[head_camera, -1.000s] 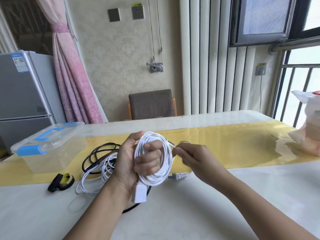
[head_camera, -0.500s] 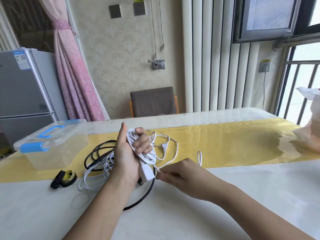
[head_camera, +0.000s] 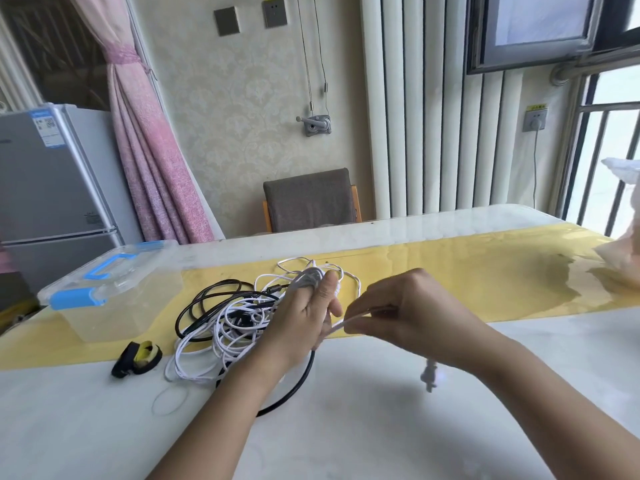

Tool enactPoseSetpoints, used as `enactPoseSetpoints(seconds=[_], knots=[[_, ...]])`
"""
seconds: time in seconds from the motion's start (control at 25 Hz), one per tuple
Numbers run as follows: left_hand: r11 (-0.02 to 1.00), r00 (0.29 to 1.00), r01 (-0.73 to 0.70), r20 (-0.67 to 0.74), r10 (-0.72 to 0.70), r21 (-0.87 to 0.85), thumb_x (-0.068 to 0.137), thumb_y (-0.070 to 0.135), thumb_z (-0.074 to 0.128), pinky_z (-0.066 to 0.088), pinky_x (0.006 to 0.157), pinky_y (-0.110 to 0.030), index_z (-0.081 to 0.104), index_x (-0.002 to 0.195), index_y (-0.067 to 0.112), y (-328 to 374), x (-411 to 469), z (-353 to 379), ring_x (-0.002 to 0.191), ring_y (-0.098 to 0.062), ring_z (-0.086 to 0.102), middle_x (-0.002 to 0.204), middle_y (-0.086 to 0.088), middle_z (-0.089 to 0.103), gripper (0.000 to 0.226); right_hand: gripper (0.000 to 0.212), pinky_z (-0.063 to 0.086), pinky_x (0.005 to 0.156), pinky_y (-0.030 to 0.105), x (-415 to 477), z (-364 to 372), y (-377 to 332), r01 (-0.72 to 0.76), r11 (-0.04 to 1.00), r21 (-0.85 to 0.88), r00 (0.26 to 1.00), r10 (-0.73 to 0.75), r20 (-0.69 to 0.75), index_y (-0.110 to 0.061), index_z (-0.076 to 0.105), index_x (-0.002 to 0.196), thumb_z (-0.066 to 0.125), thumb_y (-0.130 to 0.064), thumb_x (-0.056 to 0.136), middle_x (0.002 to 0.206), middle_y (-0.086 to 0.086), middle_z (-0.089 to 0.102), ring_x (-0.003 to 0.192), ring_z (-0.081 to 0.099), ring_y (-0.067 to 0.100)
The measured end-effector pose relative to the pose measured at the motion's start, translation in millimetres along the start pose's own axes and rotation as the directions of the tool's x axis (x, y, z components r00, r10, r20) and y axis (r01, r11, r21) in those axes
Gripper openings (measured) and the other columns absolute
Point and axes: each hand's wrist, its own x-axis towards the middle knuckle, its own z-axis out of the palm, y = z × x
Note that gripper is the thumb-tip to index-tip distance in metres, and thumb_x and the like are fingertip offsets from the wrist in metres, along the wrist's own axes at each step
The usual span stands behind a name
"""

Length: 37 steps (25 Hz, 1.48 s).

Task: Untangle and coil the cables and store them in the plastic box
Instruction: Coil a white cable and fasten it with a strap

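My left hand (head_camera: 304, 317) grips a bundle of white cable (head_camera: 311, 277) above the table's middle; loops stick out past its fingertips. My right hand (head_camera: 408, 313) pinches a stretch of the same white cable just right of the left hand, pulled taut between them. A white plug (head_camera: 429, 375) dangles under my right wrist. A tangle of white cables (head_camera: 228, 330) and a black cable (head_camera: 204, 306) lies on the table to the left of my left hand. The clear plastic box (head_camera: 104, 296) with blue latches stands lid-shut at the far left.
A black and yellow strap (head_camera: 138, 358) lies in front of the box. A yellow runner (head_camera: 485, 271) crosses the white table. A pale plastic bag (head_camera: 620, 261) sits at the right edge. A chair (head_camera: 308, 199) stands behind the table.
My left hand has turned its back toward me and lowered, still holding the white coil. My right hand rose and drew the cable end to the right; the plug now hangs below it.
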Motion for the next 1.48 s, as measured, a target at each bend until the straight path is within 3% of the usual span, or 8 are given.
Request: enactPoseSetpoints(seconds=[0.12, 0.24, 0.52, 0.68, 0.84, 1.0, 1.16, 1.48], knots=[[0.962, 0.932, 0.264, 0.273, -0.237, -0.065, 0.082, 0.076, 0.031, 0.025, 0.040, -0.020, 0.048, 0.081, -0.002, 4.0, -4.7, 3.7, 0.041, -0.015, 0.028, 0.065, -0.016, 0.037, 0.079, 0.006, 0.030, 0.048, 0.012, -1.1, -11.2, 2.1, -0.023, 1.000, -0.004, 0.982, 0.022, -0.189, -0.023, 0.075, 0.074, 0.079, -0.028, 0.074, 0.056, -0.010, 0.055, 0.051, 0.045, 0.007], [0.871, 0.764, 0.482, 0.530, -0.368, -0.091, 0.081, 0.075, 0.034, 0.023, 0.036, -0.016, 0.047, 0.066, 0.006, 14.2, -9.1, 3.2, 0.034, -0.012, 0.024, 0.046, -0.007, 0.032, 0.072, 0.011, 0.029, 0.050, 0.010, 0.6, -15.9, 4.6, 0.029, 0.999, -0.028, 0.944, -0.037, -0.327, -0.021, 0.076, 0.076, 0.074, -0.031, 0.074, 0.055, -0.013, 0.053, 0.051, 0.046, 0.004], [0.666, 0.622, 0.644, 0.764, -0.169, -0.377, 0.085, 0.057, 0.032, 0.022, 0.030, -0.012, 0.047, 0.057, 0.015, 23.7, -5.0, -5.2, 0.026, -0.005, 0.028, 0.037, 0.005, 0.032, 0.052, 0.008, 0.036, 0.051, 0.015, 3.3, -18.4, 21.1, -0.093, 0.995, 0.047, 0.885, 0.104, -0.453, -0.024, 0.076, 0.085, 0.069, -0.027, 0.083, 0.064, -0.011, 0.058, 0.054, 0.048, 0.008], [0.509, 0.551, 0.662, 0.818, 0.166, -0.549, 0.091, 0.056, 0.038, 0.023, 0.034, -0.019, 0.046, 0.067, 0.017, 25.0, -3.7, -10.4, 0.029, -0.009, 0.025, 0.042, 0.005, 0.031, 0.047, 0.012, 0.045, 0.055, 0.026, 4.1, -15.2, 36.5, -0.225, 0.957, 0.183, 0.872, 0.282, -0.400, -0.029, 0.075, 0.088, 0.064, -0.024, 0.087, 0.063, -0.010, 0.060, 0.057, 0.049, 0.004], [0.274, 0.624, 0.618, 0.672, 0.399, -0.736, 0.098, 0.045, 0.029, 0.016, 0.036, -0.020, 0.034, 0.070, 0.017, 29.4, -1.5, -15.8, 0.030, -0.007, 0.017, 0.040, 0.005, 0.022, 0.040, 0.022, 0.029, 0.049, 0.021, 3.6, 5.9, 35.8, -0.223, 0.971, 0.082, 0.934, 0.236, -0.268, -0.012, 0.073, 0.090, 0.059, -0.030, 0.091, 0.053, -0.007, 0.034, 0.053, 0.029, 0.007], [0.107, 0.815, 0.490, 0.498, 0.298, -0.865, 0.097, 0.049, 0.018, 0.027, 0.043, -0.024, 0.047, 0.070, 0.012, 20.9, 2.8, -22.7, 0.034, -0.012, 0.022, 0.043, 0.001, 0.032, 0.055, 0.026, 0.024, 0.052, 0.028, 5.9, 36.3, 30.7, -0.101, 0.990, -0.103, 0.993, 0.094, -0.067, -0.015, 0.067, 0.087, 0.053, -0.035, 0.095, 0.063, 0.002, 0.026, 0.062, 0.020, 0.014], [0.355, 0.955, 0.290, 0.293, -0.047, -0.889, 0.093, 0.056, 0.021, 0.022, 0.030, -0.020, 0.041, 0.050, 0.018, 32.4, -0.1, -19.8, 0.022, -0.007, 0.018, 0.029, 0.006, 0.027, 0.061, 0.025, 0.023, 0.051, 0.027, 6.3, 42.2, 24.3, -0.069, 0.982, -0.174, 0.998, 0.067, -0.022, -0.017, 0.067, 0.090, 0.050, -0.034, 0.097, 0.064, 0.009, 0.031, 0.062, 0.021, 0.017], [0.464, 0.973, 0.042, -0.068, -0.218, -0.885, 0.094, 0.058, 0.020, 0.022, 0.033, -0.018, 0.036, 0.053, 0.019, 30.1, 4.3, -22.0, 0.025, -0.007, 0.020, 0.035, 0.006, 0.023, 0.059, 0.040, 0.019, 0.047, 0.026, 2.0, 45.2, 2.3, 0.133, 0.970, -0.206, 0.982, -0.101, 0.160, -0.014, 0.036, 0.064, 0.049, -0.031, 0.097, 0.060, 0.008, 0.024, 0.063, 0.021, 0.022]])
